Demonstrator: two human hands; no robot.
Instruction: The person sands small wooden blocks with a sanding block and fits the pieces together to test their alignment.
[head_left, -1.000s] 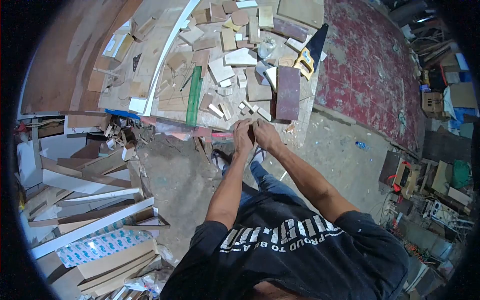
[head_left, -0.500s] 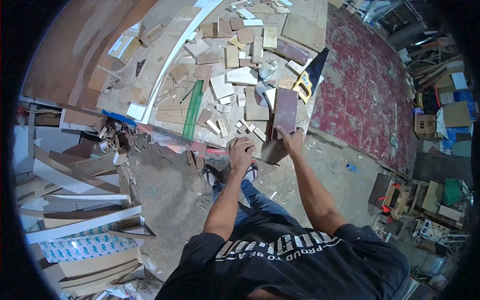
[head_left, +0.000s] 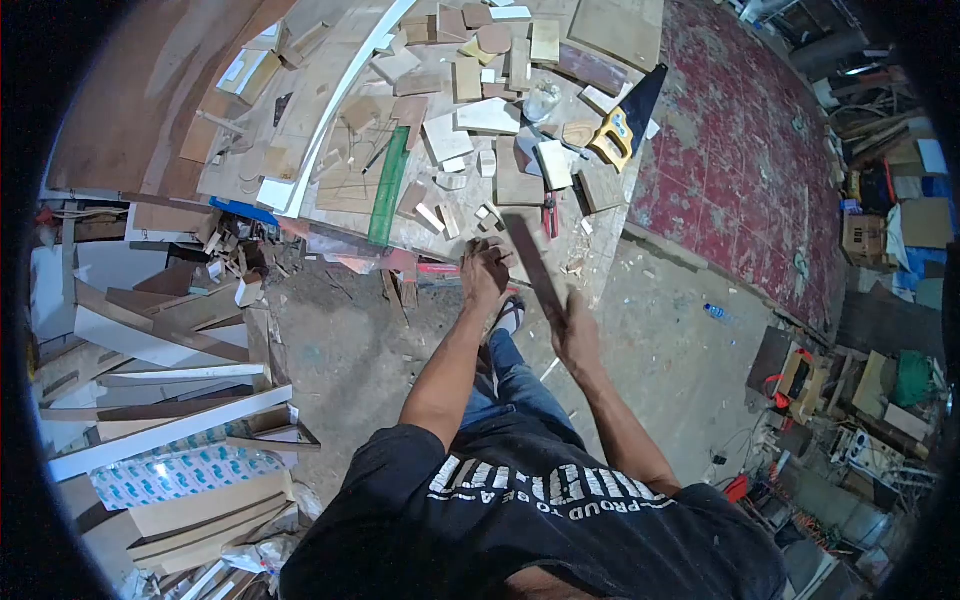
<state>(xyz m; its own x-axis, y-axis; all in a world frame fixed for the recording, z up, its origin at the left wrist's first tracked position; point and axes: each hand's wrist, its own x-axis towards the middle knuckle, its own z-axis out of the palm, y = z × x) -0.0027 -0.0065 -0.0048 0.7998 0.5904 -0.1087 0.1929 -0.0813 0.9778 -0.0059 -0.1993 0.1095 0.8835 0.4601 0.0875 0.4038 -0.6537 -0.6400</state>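
Observation:
My right hand (head_left: 575, 332) grips the lower end of a long, dark reddish-brown board (head_left: 534, 262), seen nearly edge-on and slightly blurred, slanting over the front edge of the workbench (head_left: 590, 268). Left of it, my left hand (head_left: 485, 272) is at the bench edge with its fingers curled; whatever they may hold is too small to make out. Small wood blocks (head_left: 450, 220) lie just beyond my left hand. A red tool (head_left: 550, 216) rests on the bench past the board.
A handsaw (head_left: 628, 120) with a yellow handle lies at the bench's right side. A green ruler (head_left: 388, 195) is at the left, near a long white curved strip (head_left: 335, 112). Offcuts are piled on the floor at left. A red worn surface (head_left: 730, 170) stands at right.
My right hand has brought the board toward me and turned it from flat to nearly edge-on, uncovering the red tool and a wood block. The view has shifted slightly.

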